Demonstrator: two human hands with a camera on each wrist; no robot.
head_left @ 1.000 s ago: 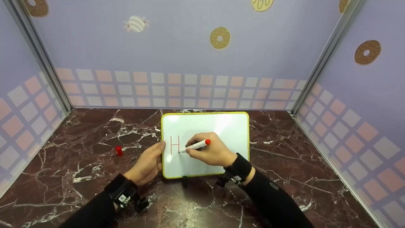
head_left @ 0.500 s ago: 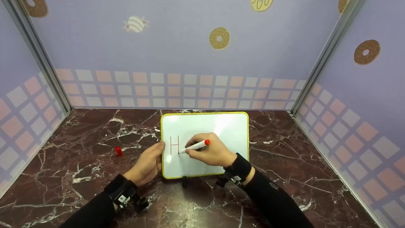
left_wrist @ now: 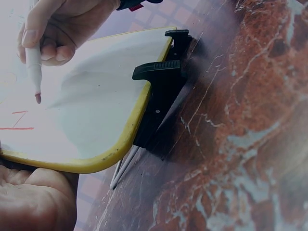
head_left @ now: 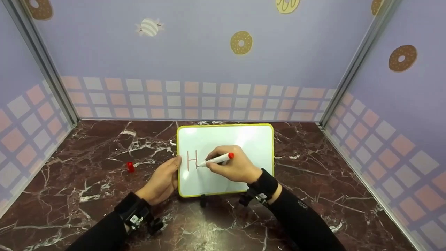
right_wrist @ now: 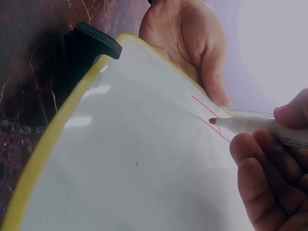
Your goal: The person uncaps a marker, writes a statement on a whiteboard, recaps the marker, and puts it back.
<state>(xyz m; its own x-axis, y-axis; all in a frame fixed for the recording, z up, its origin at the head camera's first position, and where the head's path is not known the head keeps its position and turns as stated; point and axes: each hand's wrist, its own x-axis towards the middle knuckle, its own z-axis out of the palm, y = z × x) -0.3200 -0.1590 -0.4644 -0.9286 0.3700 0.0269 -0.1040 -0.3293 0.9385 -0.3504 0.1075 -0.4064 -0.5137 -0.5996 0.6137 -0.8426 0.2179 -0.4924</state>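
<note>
A whiteboard (head_left: 223,136) with a yellow frame leans upright on the table and carries a red letter H (head_left: 192,160) at its left. My left hand (head_left: 163,179) grips the board's left edge, thumb at the front of the frame and fingers partly hidden behind. In my right hand (head_left: 233,165) a white marker (head_left: 218,159) with a red end is pinched between thumb and fingers. Its red tip points at the board close to the foot of the H's right stroke; the right wrist view shows the tip (right_wrist: 212,121) right by that line.
Black stand clips (left_wrist: 161,72) hold the board's lower edge. A red marker cap (head_left: 130,167) stands on the dark marbled table (head_left: 104,216) left of the board. Patterned walls (head_left: 209,97) enclose the table at the back and sides.
The marker has shifted slightly up and to the right, its tip moving a little off the foot of the H's right stroke. My left hand has kept its hold on the board.
</note>
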